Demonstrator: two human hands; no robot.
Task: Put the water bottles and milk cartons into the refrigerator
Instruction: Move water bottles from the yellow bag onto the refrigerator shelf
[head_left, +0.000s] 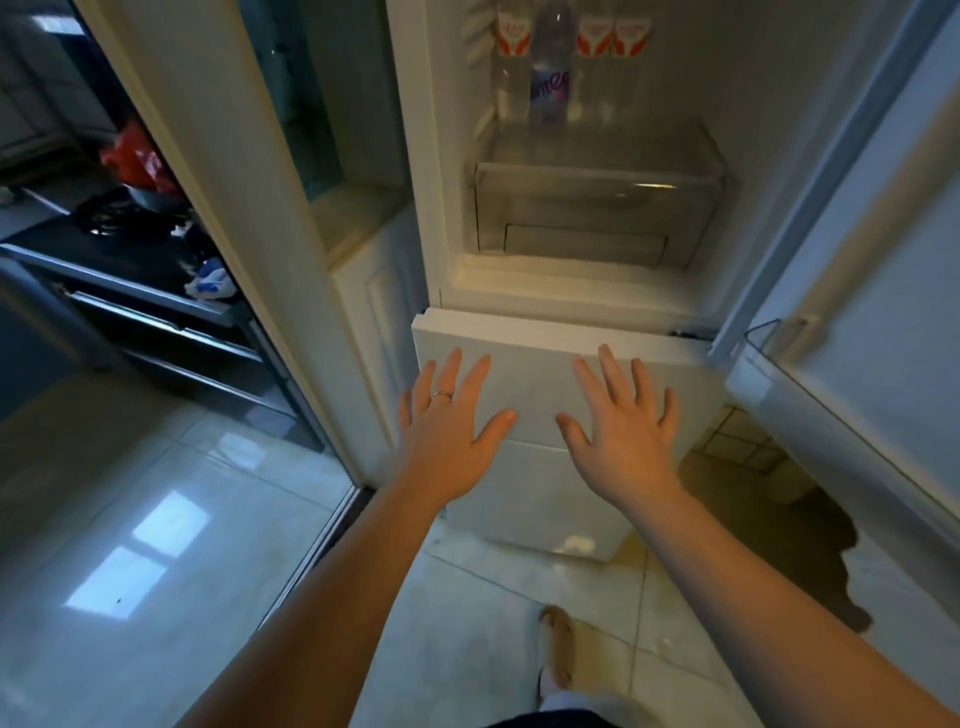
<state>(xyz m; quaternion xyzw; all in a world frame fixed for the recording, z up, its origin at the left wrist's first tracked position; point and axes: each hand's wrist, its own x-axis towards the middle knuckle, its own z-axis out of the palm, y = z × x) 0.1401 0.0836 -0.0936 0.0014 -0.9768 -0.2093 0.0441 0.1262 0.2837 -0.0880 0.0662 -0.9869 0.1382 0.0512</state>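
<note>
The refrigerator (587, 291) stands open in front of me. On its shelf at the top stand several clear water bottles: one with a red-and-white label (511, 57) at the left, one with a purple label (549, 78) beside it, and two more red-labelled bottles (613, 57) to the right. Below them is a clear plastic crisper drawer (597, 208). My left hand (449, 431) and my right hand (621, 431) are both empty, fingers spread, held in front of the closed white lower door (540, 364). No milk carton is visible.
The open upper fridge door (852, 291) with its shelf rail swings out at the right. A white door frame (218, 208) runs down the left, with a kitchen stove (124, 218) and a red bag (137, 161) behind it. Glossy tiled floor (156, 545) and my sandalled foot (558, 654) are below.
</note>
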